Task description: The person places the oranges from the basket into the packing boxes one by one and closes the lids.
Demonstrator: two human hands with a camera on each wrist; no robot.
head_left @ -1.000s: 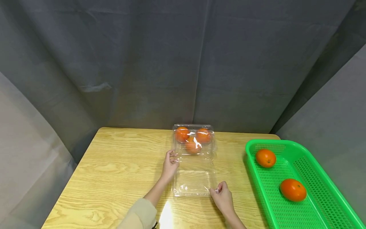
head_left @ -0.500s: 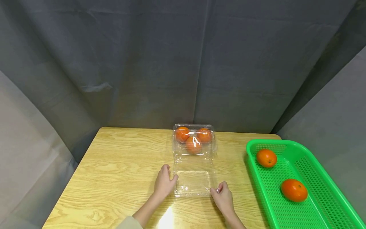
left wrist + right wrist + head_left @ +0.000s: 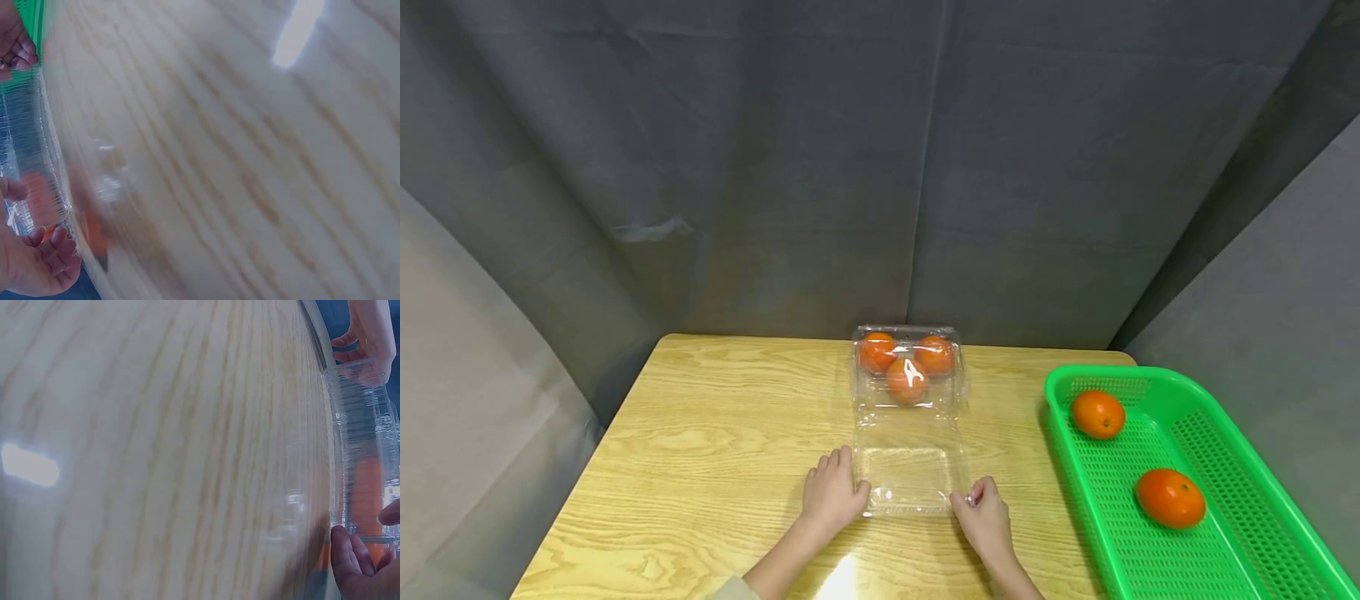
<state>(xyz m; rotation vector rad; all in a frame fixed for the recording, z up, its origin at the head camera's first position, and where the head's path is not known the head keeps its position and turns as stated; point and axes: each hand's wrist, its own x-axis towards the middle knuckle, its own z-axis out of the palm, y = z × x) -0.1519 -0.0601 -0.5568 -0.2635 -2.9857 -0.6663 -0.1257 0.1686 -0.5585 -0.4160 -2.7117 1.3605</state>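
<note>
Now the left hand [image 3: 833,493] has moved to the near left corner of the clear, rectangular plastic clamshell [image 3: 906,468] on the yellow wooden tabletop [image 3: 730,433], its grip hard to tell. The right hand [image 3: 985,518] pinches the near right corner, so both corners seem attended.

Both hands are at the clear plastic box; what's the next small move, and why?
I'd probably lift the near edge of the clear lid: it lies open, three orange fruits sit in the far tray, the right hand grips the lid's near right corner, and the left hand is at its near left corner.
</note>
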